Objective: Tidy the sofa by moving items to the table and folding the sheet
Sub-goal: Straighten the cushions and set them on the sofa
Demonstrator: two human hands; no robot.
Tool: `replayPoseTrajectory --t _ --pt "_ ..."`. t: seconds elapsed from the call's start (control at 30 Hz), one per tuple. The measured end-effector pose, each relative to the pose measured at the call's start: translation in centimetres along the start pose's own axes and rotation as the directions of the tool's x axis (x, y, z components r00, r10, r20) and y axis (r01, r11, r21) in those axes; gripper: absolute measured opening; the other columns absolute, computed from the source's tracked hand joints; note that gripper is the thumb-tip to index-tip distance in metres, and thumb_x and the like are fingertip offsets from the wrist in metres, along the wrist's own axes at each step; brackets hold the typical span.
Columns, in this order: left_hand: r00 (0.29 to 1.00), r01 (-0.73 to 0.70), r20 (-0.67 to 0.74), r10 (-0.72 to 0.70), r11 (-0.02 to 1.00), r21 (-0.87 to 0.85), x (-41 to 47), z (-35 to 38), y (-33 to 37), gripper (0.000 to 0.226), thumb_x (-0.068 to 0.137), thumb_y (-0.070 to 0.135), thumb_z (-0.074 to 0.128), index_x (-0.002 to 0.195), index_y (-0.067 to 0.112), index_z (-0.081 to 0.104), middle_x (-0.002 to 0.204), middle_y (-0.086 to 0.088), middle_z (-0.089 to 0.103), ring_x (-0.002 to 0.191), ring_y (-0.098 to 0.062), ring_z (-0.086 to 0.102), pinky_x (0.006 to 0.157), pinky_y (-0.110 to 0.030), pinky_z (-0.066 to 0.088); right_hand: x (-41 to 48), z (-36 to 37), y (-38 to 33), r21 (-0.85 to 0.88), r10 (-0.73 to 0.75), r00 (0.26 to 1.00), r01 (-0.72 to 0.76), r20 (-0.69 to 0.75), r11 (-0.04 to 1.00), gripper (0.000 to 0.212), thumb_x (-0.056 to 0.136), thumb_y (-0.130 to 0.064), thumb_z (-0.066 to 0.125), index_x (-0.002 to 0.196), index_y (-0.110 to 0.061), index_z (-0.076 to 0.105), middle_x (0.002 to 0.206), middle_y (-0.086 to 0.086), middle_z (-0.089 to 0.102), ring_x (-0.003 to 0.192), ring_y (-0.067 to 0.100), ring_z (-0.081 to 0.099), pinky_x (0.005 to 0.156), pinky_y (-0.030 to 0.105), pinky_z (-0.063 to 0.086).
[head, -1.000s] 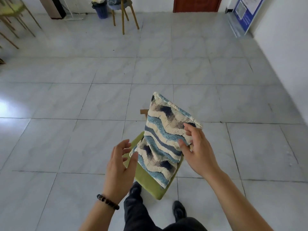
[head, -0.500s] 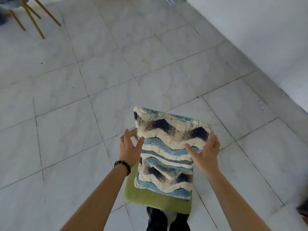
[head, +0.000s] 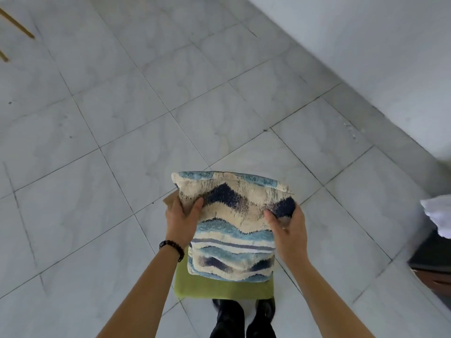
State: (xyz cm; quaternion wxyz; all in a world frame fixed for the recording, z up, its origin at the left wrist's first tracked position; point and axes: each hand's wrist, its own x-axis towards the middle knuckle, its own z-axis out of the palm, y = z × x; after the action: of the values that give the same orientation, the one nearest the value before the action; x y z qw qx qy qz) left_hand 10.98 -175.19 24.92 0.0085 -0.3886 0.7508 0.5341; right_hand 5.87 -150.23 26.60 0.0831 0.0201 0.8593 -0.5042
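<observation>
A cushion [head: 234,220] with cream, light blue and navy wave stripes stands upright in front of me, its lower edge resting on a green cushion [head: 219,286] on a small wooden stool. My left hand [head: 181,219], a bead bracelet at its wrist, grips the striped cushion's left edge. My right hand [head: 288,231] grips its right edge, thumb pressed into the front. A corner of the wooden stool [head: 169,200] shows behind my left hand.
Grey marble floor tiles [head: 122,118] spread all around. A white wall [head: 366,45] runs along the upper right. A dark sofa edge [head: 432,254] with white cloth [head: 439,215] on it shows at the far right. Yellow chair legs [head: 17,26] are at the top left.
The view has swung right and down toward the wall. My left hand, apart from the cushion a second ago, now grips its left edge; both hands have turned the cushion square to me.
</observation>
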Motion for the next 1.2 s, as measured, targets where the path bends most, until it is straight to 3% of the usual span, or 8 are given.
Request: replayPoseTrajectory --t 0.07,0.2,0.43,0.53,0.73,0.93,1.1,1.2 --pt "0.998 -0.055 -0.042 0.055 0.998 -0.017 -2.3 -0.3 2.4 0.027 0.087 0.051 0.064 0.101 0.031 0.052 0.115 0.000 0.052 0.113 -0.028 0.053 0.097 -0.050 0.048 -0.8 -2.0 -1.7 0.065 -0.064 0.997 0.067 -0.044 0.996 0.026 0.089 -0.050 0.068 0.109 -0.045 0.052 0.090 -0.010 0.066 0.077 0.008 0.065 0.065 0.018 0.051" --pt "0.979 -0.203 -0.064 0.193 0.951 -0.232 -7.8 -1.8 8.5 0.030 0.079 0.059 0.065 0.097 0.037 0.054 0.092 0.016 0.071 0.089 -0.012 0.069 0.074 -0.041 0.060 -2.6 -7.5 -6.0 0.149 -0.138 0.983 0.155 -0.118 0.977 0.036 0.088 -0.044 0.072 0.112 -0.058 0.050 0.100 -0.019 0.068 0.091 0.000 0.066 0.073 0.013 0.051" --pt "0.883 -0.456 -0.302 0.359 0.807 -0.375 -15.8 -1.0 17.2 0.037 0.078 0.056 0.069 0.094 0.027 0.054 0.092 0.010 0.067 0.083 -0.006 0.066 0.064 -0.025 0.055 -5.8 -16.1 -9.7 0.227 -0.252 0.920 0.326 -0.301 0.918 0.065 0.080 -0.060 0.073 0.133 -0.029 0.051 0.119 -0.005 0.063 0.107 0.013 0.064 0.087 0.039 0.058" --pt "0.880 -0.473 -0.294 0.374 0.747 -0.467 -18.2 0.5 18.7 0.023 0.087 0.040 0.071 0.092 0.026 0.055 0.087 0.014 0.068 0.079 -0.002 0.067 0.061 -0.018 0.054 -7.5 -19.3 -9.6 0.179 -0.243 0.879 0.339 -0.411 0.924 0.075 0.078 -0.068 0.070 0.140 -0.034 0.045 0.119 -0.019 0.052 0.108 0.001 0.059 0.085 0.024 0.054" --pt "0.893 -0.410 -0.081 0.443 0.724 -0.555 -21.1 4.0 20.0 0.020 0.087 0.038 0.072 0.094 0.027 0.057 0.097 0.004 0.068 0.093 -0.018 0.068 0.075 -0.037 0.056 -13.2 -23.5 -7.9 0.126 -0.142 0.796 0.263 -0.589 0.957 0.085 0.080 -0.075 0.060 0.148 -0.028 0.040 0.112 -0.023 0.051 0.107 -0.005 0.054 0.081 0.003 0.043" --pt "0.832 -0.304 0.212 0.512 0.742 -0.597 -25.1 10.0 18.5 0.023 0.087 0.036 0.073 0.089 0.024 0.054 0.086 0.007 0.065 0.077 -0.009 0.064 0.064 -0.022 0.056 -23.3 -25.1 -3.9 0.131 0.036 0.635 0.104 -0.772 0.986 0.072 0.087 -0.057 0.064 0.151 -0.042 0.034 0.127 -0.033 0.050 0.121 -0.003 0.053 0.096 0.026 0.049" --pt "0.698 -0.176 0.528 0.484 0.831 -0.528 -32.3 15.7 16.8 0.026 0.084 0.037 0.075 0.091 0.022 0.055 0.097 -0.004 0.066 0.090 -0.025 0.067 0.078 -0.043 0.057 -33.3 -27.4 -0.5 0.163 0.174 0.440 -0.064 -0.881 0.985 0.073 0.087 -0.049 0.064 0.152 -0.044 0.031 0.133 -0.017 0.054 0.120 0.000 0.055 0.100 0.035 0.051" --pt "0.571 -0.157 0.657 0.493 0.851 -0.502 -37.8 19.5 16.7 0.025 0.085 0.033 0.075 0.096 0.021 0.056 0.096 0.001 0.070 0.091 -0.021 0.071 0.074 -0.039 0.060 -38.5 -29.5 1.8 0.216 0.244 0.296 -0.125 -0.923 0.968 0.074 0.086 -0.053 0.063 0.151 -0.050 0.028 0.135 -0.016 0.053 0.121 0.000 0.054 0.101 0.037 0.050"
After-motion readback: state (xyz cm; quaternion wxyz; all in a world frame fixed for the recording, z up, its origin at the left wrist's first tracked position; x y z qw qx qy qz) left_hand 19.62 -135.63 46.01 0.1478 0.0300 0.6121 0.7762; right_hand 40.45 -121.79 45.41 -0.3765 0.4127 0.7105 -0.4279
